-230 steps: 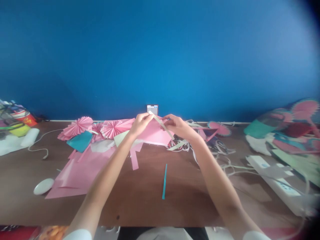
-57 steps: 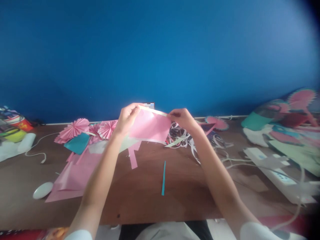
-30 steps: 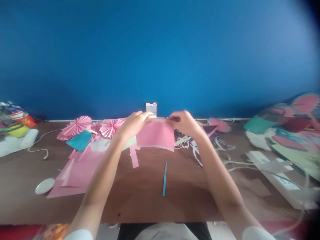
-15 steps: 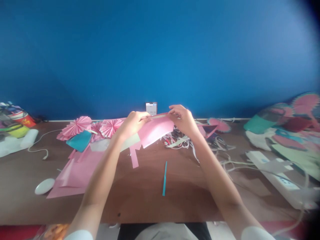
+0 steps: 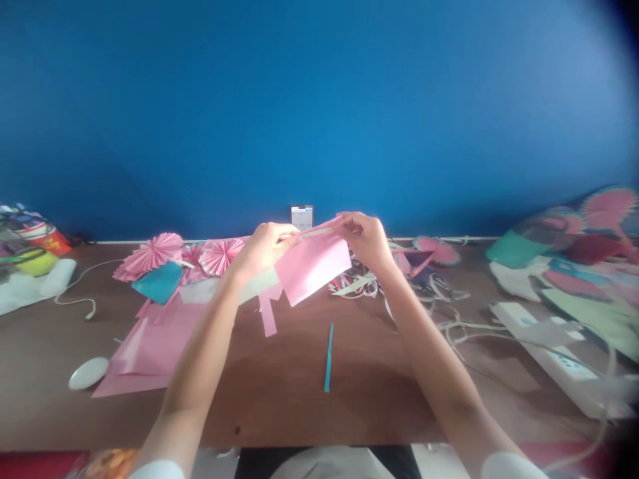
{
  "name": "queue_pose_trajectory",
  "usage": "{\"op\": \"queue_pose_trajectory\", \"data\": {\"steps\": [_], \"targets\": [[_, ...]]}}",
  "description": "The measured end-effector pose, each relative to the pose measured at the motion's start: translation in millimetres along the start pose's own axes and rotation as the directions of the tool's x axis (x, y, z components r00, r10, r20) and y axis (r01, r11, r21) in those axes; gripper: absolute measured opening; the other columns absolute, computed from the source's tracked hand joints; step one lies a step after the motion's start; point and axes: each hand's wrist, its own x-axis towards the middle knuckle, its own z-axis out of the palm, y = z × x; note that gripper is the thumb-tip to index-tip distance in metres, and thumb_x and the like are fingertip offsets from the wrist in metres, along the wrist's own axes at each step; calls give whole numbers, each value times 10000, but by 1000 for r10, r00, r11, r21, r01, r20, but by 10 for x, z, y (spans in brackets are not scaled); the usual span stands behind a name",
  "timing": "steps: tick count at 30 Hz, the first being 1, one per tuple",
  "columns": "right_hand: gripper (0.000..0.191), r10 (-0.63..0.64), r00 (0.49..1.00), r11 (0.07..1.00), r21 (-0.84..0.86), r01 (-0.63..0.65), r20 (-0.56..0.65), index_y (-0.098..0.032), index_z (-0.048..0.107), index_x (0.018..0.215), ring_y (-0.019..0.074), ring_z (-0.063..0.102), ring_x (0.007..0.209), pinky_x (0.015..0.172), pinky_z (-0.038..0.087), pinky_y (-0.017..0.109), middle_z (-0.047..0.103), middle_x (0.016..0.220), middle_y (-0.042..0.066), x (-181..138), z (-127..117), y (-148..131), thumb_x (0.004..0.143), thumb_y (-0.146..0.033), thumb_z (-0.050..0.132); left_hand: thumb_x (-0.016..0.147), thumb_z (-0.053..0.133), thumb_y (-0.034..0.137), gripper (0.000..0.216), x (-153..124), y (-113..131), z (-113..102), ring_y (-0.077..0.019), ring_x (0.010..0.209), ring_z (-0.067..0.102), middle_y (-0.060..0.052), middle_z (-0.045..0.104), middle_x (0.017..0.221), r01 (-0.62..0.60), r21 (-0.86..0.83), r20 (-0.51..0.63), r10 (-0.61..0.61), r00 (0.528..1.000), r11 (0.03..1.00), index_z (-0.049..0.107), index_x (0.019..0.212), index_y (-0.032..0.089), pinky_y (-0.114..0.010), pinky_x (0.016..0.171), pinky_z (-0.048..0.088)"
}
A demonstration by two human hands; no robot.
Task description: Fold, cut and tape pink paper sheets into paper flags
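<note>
A sheet of pink paper (image 5: 315,265) hangs in the air between my two hands, its top edge folded over in a narrow strip. My left hand (image 5: 267,247) pinches the left end of that edge, fingertips pressed together. At the right end, my right hand (image 5: 363,238) grips the same edge between thumb and fingers. Below the sheet, a thin blue paper strip (image 5: 329,358) lies on the brown table (image 5: 279,386). A pink paper strip (image 5: 268,313) and a pale green paper piece (image 5: 259,285) show beside my left wrist.
Pink folded paper fans (image 5: 222,255), a teal paper piece (image 5: 158,283) and larger pink sheets (image 5: 154,349) lie left. A white mouse (image 5: 88,373) rests near them. A phone (image 5: 302,216) stands at the back. Paper scraps (image 5: 362,283), cables and a white power strip (image 5: 554,352) are right.
The right end of the pink paper's top edge has risen, and its lower part has swung down and toward me. My right hand's fingers have drawn closer together on the edge.
</note>
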Motion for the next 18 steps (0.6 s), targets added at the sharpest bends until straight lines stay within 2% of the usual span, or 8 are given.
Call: {"op": "queue_pose_trajectory", "data": {"steps": [3,8,18], "targets": [[178,30,1000,999,17,-30,7,-175,699,804,191,642,826,696,455,308,724,1048,89,4,4,3,824,-317,595,881,605,490,352,-5,13,4,-264,1014,696,-91,738,1116,10,-25,8,-9,1000,1000,732,1062,217,-356,867,531],[208,39,999,999,4,-39,-12,-163,690,796,158,573,688,621,401,276,695,780,41,5,4,1,823,-345,592,881,596,503,369,-19,40,3,-257,994,697,-91,745,1087,4,-64,59,-1,998,998,738,1056,211,-348,845,537],[221,57,998,998,37,-55,-40,-154,717,792,164,573,696,624,409,280,696,778,52,11,14,40,809,-343,603,879,608,489,347,-31,53,-8,-257,1036,690,-84,738,1116,29,-97,89,-20,996,995,731,1056,218,-320,822,534]]}}
